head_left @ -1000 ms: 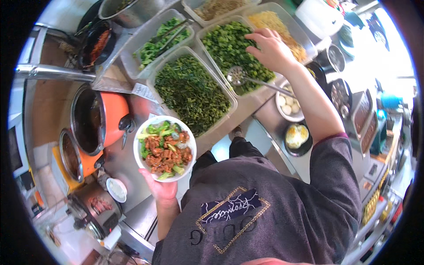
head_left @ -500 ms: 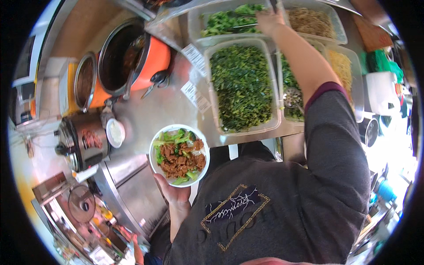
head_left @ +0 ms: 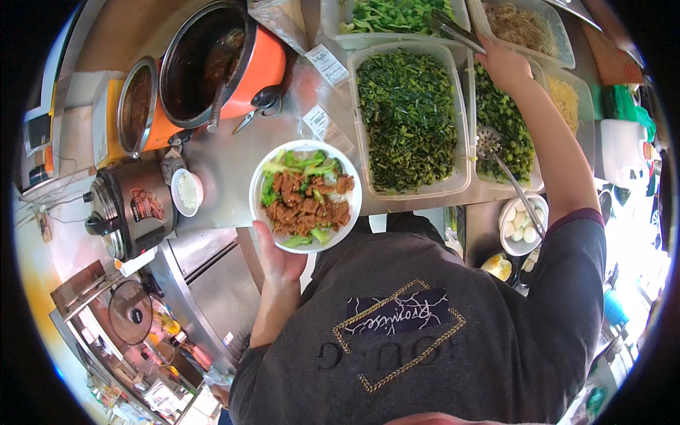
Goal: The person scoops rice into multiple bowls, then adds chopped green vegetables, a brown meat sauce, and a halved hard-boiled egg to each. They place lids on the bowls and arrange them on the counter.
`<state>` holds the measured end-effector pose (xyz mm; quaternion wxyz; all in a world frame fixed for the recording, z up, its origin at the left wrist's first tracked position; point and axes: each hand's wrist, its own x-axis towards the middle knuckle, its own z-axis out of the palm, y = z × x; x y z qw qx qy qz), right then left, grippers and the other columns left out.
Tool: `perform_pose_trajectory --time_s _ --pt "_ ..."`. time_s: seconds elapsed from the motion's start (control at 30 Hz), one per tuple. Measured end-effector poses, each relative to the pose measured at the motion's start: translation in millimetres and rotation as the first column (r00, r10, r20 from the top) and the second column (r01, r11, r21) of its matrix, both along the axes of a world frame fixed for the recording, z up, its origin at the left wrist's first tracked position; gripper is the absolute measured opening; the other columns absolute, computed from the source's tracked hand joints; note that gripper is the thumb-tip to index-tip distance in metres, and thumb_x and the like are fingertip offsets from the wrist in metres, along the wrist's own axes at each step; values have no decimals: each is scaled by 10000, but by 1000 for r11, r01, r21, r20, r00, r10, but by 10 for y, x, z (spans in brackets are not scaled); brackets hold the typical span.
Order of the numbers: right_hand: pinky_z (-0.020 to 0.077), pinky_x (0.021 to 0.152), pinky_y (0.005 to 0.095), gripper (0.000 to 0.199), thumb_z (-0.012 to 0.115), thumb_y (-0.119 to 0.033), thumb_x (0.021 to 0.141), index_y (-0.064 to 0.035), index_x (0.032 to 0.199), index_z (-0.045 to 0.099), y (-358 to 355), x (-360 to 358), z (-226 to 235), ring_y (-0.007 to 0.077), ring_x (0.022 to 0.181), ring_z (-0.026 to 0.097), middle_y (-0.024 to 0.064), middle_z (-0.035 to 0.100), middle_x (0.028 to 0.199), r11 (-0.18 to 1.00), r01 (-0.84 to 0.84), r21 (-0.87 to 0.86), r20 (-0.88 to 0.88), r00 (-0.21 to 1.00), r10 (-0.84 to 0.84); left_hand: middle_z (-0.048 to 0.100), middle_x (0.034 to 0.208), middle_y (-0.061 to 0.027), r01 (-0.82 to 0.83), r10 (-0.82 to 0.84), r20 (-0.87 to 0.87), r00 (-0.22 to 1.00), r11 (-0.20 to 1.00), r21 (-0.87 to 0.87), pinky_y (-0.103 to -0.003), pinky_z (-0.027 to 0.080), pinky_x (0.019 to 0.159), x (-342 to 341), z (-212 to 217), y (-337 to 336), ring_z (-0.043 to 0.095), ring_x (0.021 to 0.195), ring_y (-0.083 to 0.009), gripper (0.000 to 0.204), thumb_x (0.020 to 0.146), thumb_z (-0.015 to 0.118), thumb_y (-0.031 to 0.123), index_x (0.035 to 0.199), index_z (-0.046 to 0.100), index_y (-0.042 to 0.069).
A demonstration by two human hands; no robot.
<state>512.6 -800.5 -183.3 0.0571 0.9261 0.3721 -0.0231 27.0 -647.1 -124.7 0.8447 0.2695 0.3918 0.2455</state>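
A white bowl (head_left: 254, 204) rests in my left hand (head_left: 279, 256), gripped from below with the thumb along its side. Brown saucy meat pieces (head_left: 304, 207) lie over broccoli (head_left: 306, 163), with a little white rice at the edge. My right hand (head_left: 504, 65) is closed round metal tongs (head_left: 457, 32). The tongs' tips are over the right end of a plastic tub of light green vegetables (head_left: 393, 17). Nothing can be made out between them. Below that hand is a tub of dark greens (head_left: 506, 106), where a slotted spoon (head_left: 489, 142) lies.
A large tub of chopped greens (head_left: 407, 120) stands mid-counter. Noodle-like strands (head_left: 520, 28) fill a tub at far right. Left are an orange pot (head_left: 268, 67) with a ladle (head_left: 217, 106), an electric cooker (head_left: 134, 209) and a small white bowl (head_left: 187, 193). Round white eggs (head_left: 523, 225) sit at right.
My right hand has moved right and toward me with the tongs, out from over the light green vegetables. The bowl in my left hand has come up and appears larger.
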Motion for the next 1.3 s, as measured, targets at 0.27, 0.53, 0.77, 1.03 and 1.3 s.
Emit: perform_pose_trajectory --time_s 0.27,0.53,0.77,1.03,1.3 --pt "488 841 325 420 602 -303 939 -133 1318 541 -1864 -875 1007 235 943 644 107 678 1078 725 338 600 -230 941 -248 357 1508 -107 250 -249 11 968 966 -62 -496 276 1138 446 -136 -106 338 1381 -312 638 993 354 530 1477 314 116" --pt "424 590 179 392 637 -106 917 -97 1303 575 -4034 -3438 1441 24 665 502 -38 605 845 -22 684 729 -488 497 -717 325 1521 -99 751 -746 89 660 660 -29 -499 292 1138 1125 -67 -665 346 1376 -319 798 911 516 577 1501 248 111" --pt "393 582 172 361 642 -106 918 -66 1273 592 -4313 -4642 1023 18 654 474 -53 587 820 -398 666 631 -665 199 -720 322 1525 -67 930 -931 16 364 362 -61 -474 292 1140 1504 93 -1359 335 1384 -291 766 926 455 606 1510 234 162" --pt "497 692 315 363 665 -238 884 -155 1234 617 -4503 -5120 865 205 797 662 67 702 930 -133 957 257 -401 -19 -916 335 1516 -79 964 -966 -86 242 250 -94 -466 294 1135 1537 255 -1889 352 1371 -282 794 909 508 585 1503 240 131" --pt "519 829 415 457 644 -341 874 -139 1270 535 -4641 -4710 107 292 993 641 95 665 1052 -164 978 126 -211 -135 -968 360 1504 -89 980 -978 -106 179 186 -64 -474 302 1130 1646 295 -2312 375 1357 -292 784 904 534 567 1491 273 117"
